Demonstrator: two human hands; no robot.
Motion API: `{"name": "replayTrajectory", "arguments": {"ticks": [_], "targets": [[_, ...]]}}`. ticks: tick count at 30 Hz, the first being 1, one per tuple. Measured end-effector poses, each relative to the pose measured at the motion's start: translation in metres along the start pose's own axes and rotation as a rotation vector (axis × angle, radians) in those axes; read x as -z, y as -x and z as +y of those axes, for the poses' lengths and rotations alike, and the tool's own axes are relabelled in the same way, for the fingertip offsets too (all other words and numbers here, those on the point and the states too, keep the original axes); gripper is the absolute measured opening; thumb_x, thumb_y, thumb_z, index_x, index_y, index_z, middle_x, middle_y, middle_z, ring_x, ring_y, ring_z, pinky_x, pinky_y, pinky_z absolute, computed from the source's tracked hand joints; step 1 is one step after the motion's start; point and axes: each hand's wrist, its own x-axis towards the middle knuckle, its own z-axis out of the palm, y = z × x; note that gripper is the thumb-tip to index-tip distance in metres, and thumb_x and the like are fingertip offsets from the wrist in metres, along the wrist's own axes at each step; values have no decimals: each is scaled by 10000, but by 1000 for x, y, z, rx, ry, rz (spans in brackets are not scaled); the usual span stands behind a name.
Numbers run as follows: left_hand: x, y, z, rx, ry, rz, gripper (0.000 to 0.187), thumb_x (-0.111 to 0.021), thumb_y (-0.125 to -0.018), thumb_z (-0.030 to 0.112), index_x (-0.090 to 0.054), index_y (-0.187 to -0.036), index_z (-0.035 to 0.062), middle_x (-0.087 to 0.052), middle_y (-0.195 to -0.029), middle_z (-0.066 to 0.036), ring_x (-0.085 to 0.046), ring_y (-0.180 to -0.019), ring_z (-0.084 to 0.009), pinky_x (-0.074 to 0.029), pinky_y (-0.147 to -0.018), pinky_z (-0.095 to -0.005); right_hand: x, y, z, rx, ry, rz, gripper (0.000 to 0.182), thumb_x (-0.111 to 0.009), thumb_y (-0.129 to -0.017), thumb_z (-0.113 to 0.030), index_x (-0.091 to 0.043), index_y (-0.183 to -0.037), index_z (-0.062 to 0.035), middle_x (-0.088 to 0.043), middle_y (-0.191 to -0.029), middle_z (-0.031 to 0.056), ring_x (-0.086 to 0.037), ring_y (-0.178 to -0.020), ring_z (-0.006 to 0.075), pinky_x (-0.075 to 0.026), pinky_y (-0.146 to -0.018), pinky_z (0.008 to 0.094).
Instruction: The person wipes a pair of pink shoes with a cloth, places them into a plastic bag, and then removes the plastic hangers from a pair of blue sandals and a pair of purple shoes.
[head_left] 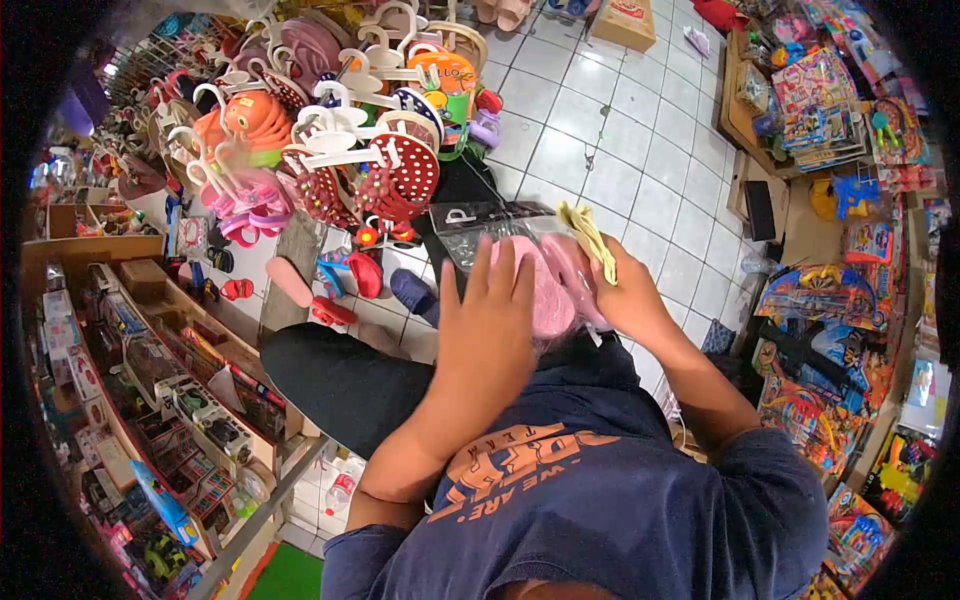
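A pair of pink slippers in a clear plastic bag lies over my lap. My left hand is spread flat against the left side of the bag, its fingers stretched out. On the other side my right hand pinches a folded yellow cloth between thumb and fingers, beside the right slipper. Whether my right hand also grips the bag is hidden. A white hanger hook shows through the plastic near the bag's upper left corner.
Slippers on white hangers crowd the upper left. Loose sandals lie on the tiled floor left of my legs. Shelves with boxed goods run along the left. Packaged toys hang at right. A cardboard box stands farther off.
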Motion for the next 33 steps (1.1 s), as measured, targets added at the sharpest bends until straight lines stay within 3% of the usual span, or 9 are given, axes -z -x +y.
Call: {"name": "replayTrajectory", "arguments": {"ticks": [4, 7, 9, 13, 18, 20, 21, 26, 33], "targets": [[-3, -4, 30, 170, 214, -1, 733, -621, -873, 409, -457, -1340, -131, -514, -1309, -339, -467, -1288, -462, -346, -1066, -600, 3, 8, -4, 22, -124, -12, 331, -494, -1003, -188, -553, -1271, -2, -695, -994, 231, -687, -892, 353, -513, -797, 405], [-10, -17, 37, 267, 126, -89, 880, -683, -800, 511, -436, -1363, -120, -515, -1294, -326, -460, -1282, -454, -297, -1060, -661, 0, 5, 8, -157, -396, -22, 322, -489, -1020, -192, -561, -1240, 31, -700, -948, 153, -667, -850, 230, -509, -779, 354], [-22, -22, 36, 276, 19, 59, 964, -721, -725, 587, -447, -1390, -54, -493, -1327, -287, -428, -1299, -444, -231, -1048, -726, -2, 9, 9, -187, -524, 7, 314, -497, -1020, -190, -568, -1224, 37, -694, -960, 129, -653, -854, 196, -508, -774, 338], [-6, -20, 14, 211, 106, -136, 941, -754, -697, 574, -441, -1443, 93, -394, -1456, -249, -328, -1390, -428, -166, -1065, -753, 12, 5, 26, -370, -679, -14, 317, -534, -1012, -196, -572, -1207, 52, -679, -1013, 112, -644, -861, 183, -512, -781, 321], [-4, -15, -34, -37, 309, -122, 854, -796, -713, 469, -464, -1395, 77, -286, -1566, -223, -166, -1480, -441, -126, -1117, -723, 42, -7, 28, -379, -783, 100, 390, -555, -1011, -240, -546, -1226, 86, -672, -1060, 130, -652, -919, 186, -510, -810, 315], [7, -19, -35, 100, 325, -226, 791, -784, -734, 480, -494, -1333, 53, -334, -1531, -244, -237, -1453, -448, -173, -1133, -683, 46, -11, 22, -192, -788, 190, 405, -545, -1019, -245, -533, -1272, 71, -668, -1083, 112, -633, -950, 170, -493, -845, 304], [-33, -22, -42, 109, 377, -37, 768, -776, -743, 500, -507, -1290, 33, -436, -1441, -238, -361, -1382, -449, -205, -1097, -714, 51, -11, 14, -82, -710, 146, 411, -537, -1027, -242, -517, -1316, 50, -662, -1109, 89, -608, -987, 156, -469, -895, 292], [-39, -44, 4, 407, 265, 158, 804, -776, -719, 514, -511, -1311, 38, -498, -1317, -175, -484, -1257, -394, -211, -1007, -795, 43, -29, -2, 26, -805, 232, 403, -522, -1034, -239, -512, -1334, 30, -641, -1161, 80, -584, -1032, 145, -453, -928, 295], [-21, -30, -45, -53, 250, -109, 626, -790, -686, 387, -625, -1242, 151, -518, -1353, -84, -470, -1312, -314, -152, -1032, -800, 44, -39, 6, 87, -785, 207, 404, -514, -1033, -217, -490, -1366, 11, -619, -1208, 108, -577, -1097, 171, -440, -972, 313]]}}
